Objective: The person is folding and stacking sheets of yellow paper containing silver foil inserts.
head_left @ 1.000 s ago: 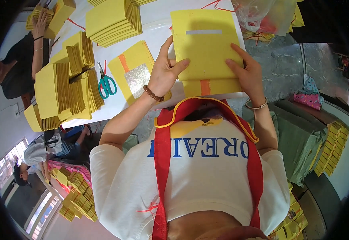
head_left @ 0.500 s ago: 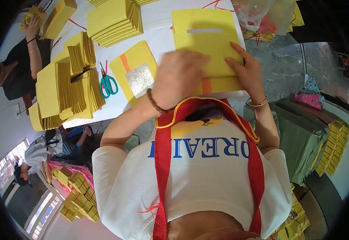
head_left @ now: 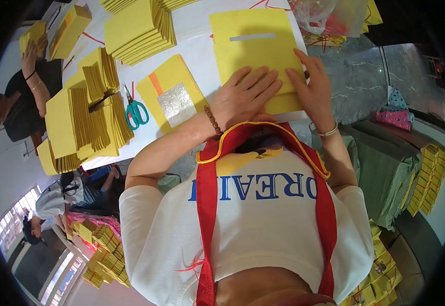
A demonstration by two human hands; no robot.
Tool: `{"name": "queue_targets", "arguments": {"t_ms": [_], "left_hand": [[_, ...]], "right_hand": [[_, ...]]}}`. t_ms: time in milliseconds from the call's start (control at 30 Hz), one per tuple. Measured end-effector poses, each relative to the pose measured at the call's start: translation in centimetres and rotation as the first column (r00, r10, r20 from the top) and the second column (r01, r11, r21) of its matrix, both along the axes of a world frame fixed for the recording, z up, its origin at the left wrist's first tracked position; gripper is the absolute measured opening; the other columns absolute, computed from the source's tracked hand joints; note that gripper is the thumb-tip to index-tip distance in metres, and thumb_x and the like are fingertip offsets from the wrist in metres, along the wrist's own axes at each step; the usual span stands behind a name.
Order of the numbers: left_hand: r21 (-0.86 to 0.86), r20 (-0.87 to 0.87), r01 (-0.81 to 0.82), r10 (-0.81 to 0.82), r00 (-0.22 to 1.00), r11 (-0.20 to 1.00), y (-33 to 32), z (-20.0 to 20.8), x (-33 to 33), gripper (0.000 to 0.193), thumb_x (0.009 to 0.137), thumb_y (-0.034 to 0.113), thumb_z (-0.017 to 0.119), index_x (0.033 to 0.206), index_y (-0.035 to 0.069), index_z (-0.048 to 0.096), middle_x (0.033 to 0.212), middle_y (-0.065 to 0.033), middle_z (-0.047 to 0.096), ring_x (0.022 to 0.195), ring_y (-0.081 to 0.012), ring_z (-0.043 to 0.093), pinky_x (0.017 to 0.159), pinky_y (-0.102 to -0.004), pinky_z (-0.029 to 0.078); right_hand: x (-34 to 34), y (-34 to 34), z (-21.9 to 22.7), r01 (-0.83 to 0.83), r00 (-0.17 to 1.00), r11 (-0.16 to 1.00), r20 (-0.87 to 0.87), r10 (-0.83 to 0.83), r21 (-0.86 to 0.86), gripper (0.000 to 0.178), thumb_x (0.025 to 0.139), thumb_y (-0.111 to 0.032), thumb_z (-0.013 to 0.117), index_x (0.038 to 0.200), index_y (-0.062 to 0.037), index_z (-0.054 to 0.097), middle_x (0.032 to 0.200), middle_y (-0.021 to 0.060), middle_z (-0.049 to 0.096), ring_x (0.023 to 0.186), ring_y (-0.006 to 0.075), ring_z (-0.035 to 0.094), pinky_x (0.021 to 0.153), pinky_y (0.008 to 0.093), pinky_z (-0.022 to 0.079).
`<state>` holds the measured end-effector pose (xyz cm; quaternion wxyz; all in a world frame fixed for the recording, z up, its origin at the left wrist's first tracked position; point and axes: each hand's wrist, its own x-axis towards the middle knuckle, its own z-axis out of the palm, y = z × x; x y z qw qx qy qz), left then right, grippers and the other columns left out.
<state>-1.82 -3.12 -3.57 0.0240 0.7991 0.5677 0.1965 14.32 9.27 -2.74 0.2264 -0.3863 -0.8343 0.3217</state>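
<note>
A folded yellow paper sheet (head_left: 255, 56) with a pale grey strip (head_left: 253, 37) lies near the table's front edge. My left hand (head_left: 248, 92) rests flat on its lower part, fingers stretched out. At the sheet's right edge is my right hand (head_left: 315, 84), thumb and forefinger apart and touching the paper. To the left lies a small pile of yellow paper (head_left: 153, 84) with an orange band and a silver square (head_left: 177, 104). Teal-handled scissors (head_left: 136, 111) lie further left.
Fanned stacks of yellow paper (head_left: 61, 120) crowd the table's left side, with another stack (head_left: 135, 33) at the back. A clear plastic bag (head_left: 329, 18) is at the back right. A co-worker's hand (head_left: 29, 58) holds yellow paper far left. Green wrapped bundles (head_left: 380, 168) stand right.
My left hand, blurred before, has slid right and down and now lies flat on the yellow sheet. The orange patch at the sheet's lower edge no longer shows. My right hand stays at the edge.
</note>
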Motion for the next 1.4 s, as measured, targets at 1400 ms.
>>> {"name": "queue_targets", "arguments": {"t_ms": [1400], "left_hand": [[0.475,0.266,-0.456,0.372,0.889,0.753,-2.2,5.5,-13.9,0.036,0.068,-0.001,0.059,0.102,0.010,0.061,0.077,-0.0039,0.060,0.068,-0.0222,0.054,0.059,-0.0337,0.042]], "right_hand": [[-2.7,1.4,2.7,-0.075,0.864,0.977,-0.502,-0.037,-0.201,0.068,0.093,-0.020,0.047,0.143,-0.0143,0.002,0.142,0.0160,0.025,0.129,0.0287,0.031,0.105,0.0384,0.023]]}}
